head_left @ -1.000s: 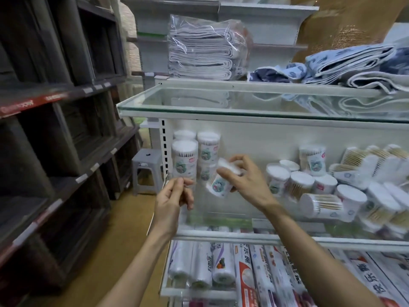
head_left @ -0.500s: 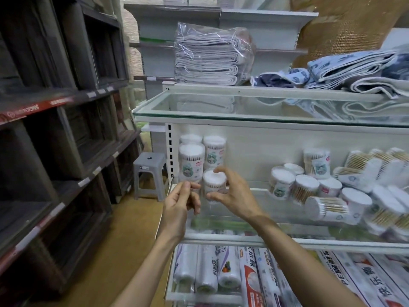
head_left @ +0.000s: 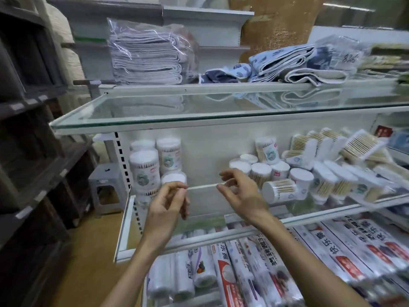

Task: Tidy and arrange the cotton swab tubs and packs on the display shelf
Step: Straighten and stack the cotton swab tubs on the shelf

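Partly done: left tubs (head_left: 145,167) upright at left end of shelf (head_left: 199,238), right tubs (head_left: 278,190) and packs (head_left: 358,147) yet unsorted; right hand (head_left: 241,193) released, left hand (head_left: 166,204) curled, grasp unclear.

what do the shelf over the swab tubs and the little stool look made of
Shelf: clear glass, glossy; its edge shows green and folded cloths mirror in it. Stool: probably moulded plastic, matt grey; too blurred to be sure.

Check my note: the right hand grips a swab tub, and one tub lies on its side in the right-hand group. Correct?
Not quite. The head view shows the right hand empty, fingers loosely spread; the tub on its side does lie in the right-hand group.
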